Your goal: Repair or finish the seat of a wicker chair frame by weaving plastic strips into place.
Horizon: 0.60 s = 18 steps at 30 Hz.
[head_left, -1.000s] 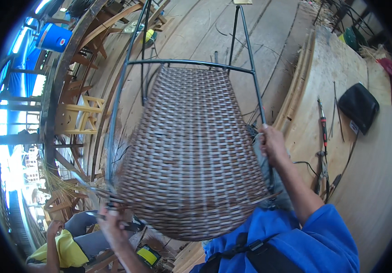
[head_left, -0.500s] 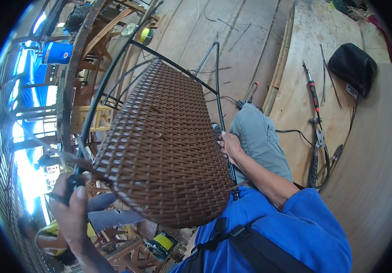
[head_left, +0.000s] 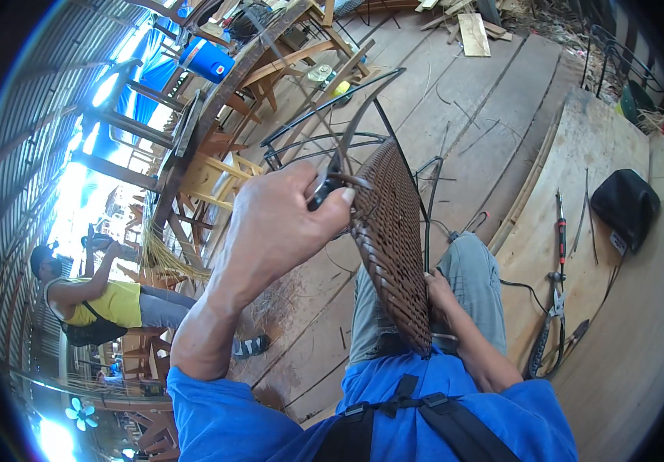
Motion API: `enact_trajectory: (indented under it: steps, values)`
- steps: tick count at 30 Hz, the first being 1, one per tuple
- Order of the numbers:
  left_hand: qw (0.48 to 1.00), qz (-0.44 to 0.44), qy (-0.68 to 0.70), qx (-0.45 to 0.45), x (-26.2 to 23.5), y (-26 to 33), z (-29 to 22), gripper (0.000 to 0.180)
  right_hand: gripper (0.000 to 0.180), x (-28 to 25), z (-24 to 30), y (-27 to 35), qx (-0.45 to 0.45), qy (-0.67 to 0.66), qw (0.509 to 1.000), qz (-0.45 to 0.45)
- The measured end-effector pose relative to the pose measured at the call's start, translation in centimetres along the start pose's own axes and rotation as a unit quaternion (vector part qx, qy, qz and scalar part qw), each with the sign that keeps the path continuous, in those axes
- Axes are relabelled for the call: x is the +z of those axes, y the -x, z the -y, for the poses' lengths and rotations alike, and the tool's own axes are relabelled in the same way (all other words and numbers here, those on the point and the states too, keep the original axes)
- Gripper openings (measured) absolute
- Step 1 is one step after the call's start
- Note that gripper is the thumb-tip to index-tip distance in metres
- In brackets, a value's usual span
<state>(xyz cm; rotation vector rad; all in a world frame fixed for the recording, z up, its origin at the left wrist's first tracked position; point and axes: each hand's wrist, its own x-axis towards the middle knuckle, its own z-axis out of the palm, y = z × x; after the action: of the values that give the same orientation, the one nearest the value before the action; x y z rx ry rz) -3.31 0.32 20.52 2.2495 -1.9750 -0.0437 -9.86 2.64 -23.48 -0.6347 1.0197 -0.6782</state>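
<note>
A dark metal chair frame with a brown woven panel stands between my knees, tilted so I see the weave edge-on. My left hand is closed around a small black-handled tool at the panel's upper left edge. The tool's exact kind is partly hidden by my fingers. A loose brown weaving strip runs up from the edge beside that hand. My right hand grips the frame's dark metal tube on the panel's right side, near my knee; its fingertips are partly hidden.
On a plywood sheet at right lie a soldering iron, pliers and a black pouch. Wooden furniture and a blue cooler stand at upper left. Another person in yellow works at left.
The chair frame has turned from showing the panel's broad face to nearly edge-on. My left hand has risen and moved right with the tool. My right hand still grips the tube, slightly lower.
</note>
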Motion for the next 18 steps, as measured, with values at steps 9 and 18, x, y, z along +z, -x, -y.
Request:
enact_trajectory:
  steps: [9, 18]
  values:
    - [0.996, -0.020, -0.016, 0.088, 1.2, -2.1, -2.1, 0.035, 0.046, -0.3, 16.4, 12.6, -0.276, 0.098, 0.942, 0.163]
    - [0.996, -0.035, 0.079, 0.032, 3.0, -0.4, -1.4, 0.042, 0.037, 0.8, 15.1, 14.3, -0.358, 0.155, 0.920, 0.035]
